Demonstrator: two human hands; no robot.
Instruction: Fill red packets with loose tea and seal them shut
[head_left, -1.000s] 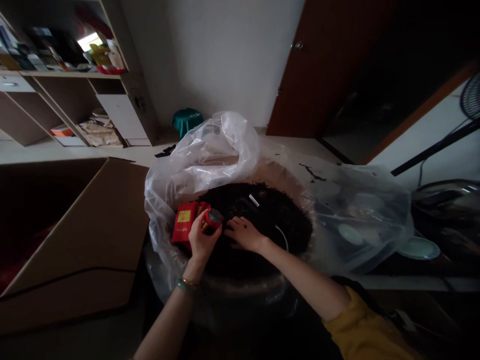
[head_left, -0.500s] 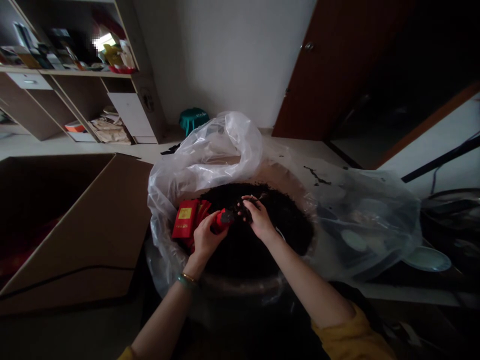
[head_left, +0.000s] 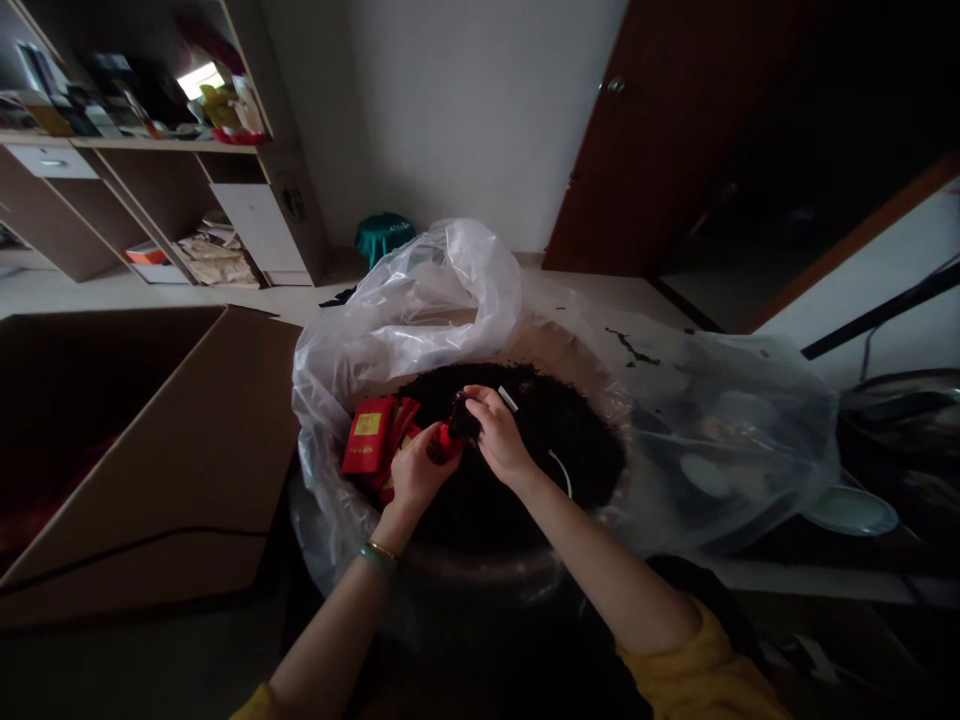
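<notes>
A heap of dark loose leaves fills a round tub lined with a clear plastic bag. My left hand is closed round a small red pouch, held open end up over the heap. Directly above the pouch mouth, my right hand pinches a clump of the dark leaves. A stack of flat red pouches lies at the heap's left edge, just left of my left hand. A small white strip rests on the leaves behind my right hand.
A large open cardboard box stands at the left. More clear plastic covers white dishes at the right. A shelf unit, a green stool and a brown door stand behind.
My right hand rose from the heap with a pinch of leaves and came over the pouch mouth. My left hand kept hold of the red pouch, tilting it slightly.
</notes>
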